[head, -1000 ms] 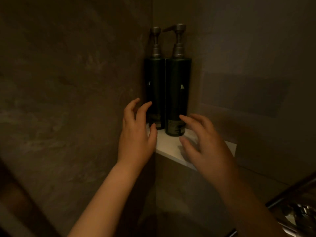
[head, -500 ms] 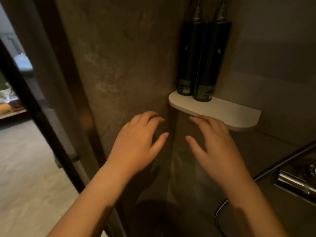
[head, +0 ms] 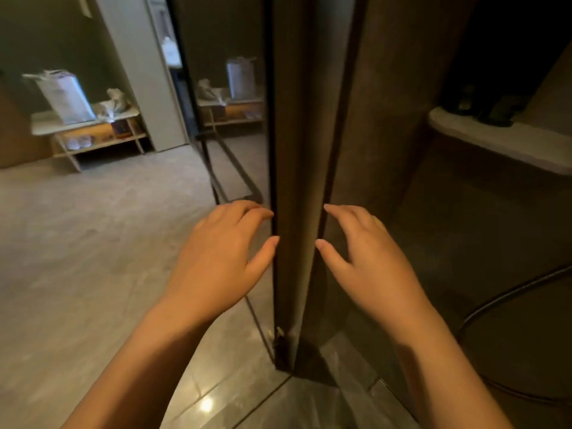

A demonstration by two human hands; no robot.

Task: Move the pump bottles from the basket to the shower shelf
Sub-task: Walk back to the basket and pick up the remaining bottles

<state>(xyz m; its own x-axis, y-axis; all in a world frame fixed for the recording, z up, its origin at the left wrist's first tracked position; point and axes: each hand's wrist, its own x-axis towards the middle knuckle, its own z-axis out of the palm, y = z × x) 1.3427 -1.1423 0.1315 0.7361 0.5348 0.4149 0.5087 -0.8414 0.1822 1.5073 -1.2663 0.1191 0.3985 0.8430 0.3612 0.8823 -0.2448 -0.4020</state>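
Observation:
The white shower shelf (head: pixel 495 140) juts from the dark wall at the upper right. On it stand two dark pump bottles (head: pixel 489 109), of which only the blurred bases show. My left hand (head: pixel 216 258) and my right hand (head: pixel 368 264) hover low in the middle, well left of and below the shelf. Both hands hold nothing and their fingers are spread. They flank the dark end of the shower wall (head: pixel 297 212). No basket is in view.
A glass panel (head: pixel 229 119) with a dark frame stands left of the wall end. Beyond it lie a grey tiled floor (head: pixel 93 227) and a low wooden bench (head: pixel 89 128) bearing a white paper bag (head: pixel 65 94). A black shower hose (head: pixel 495 301) loops at the right.
The view has swung left, away from the shelf, which has slid to the upper right edge. Both hands left the bottles and dropped; the room outside the shower has come into view.

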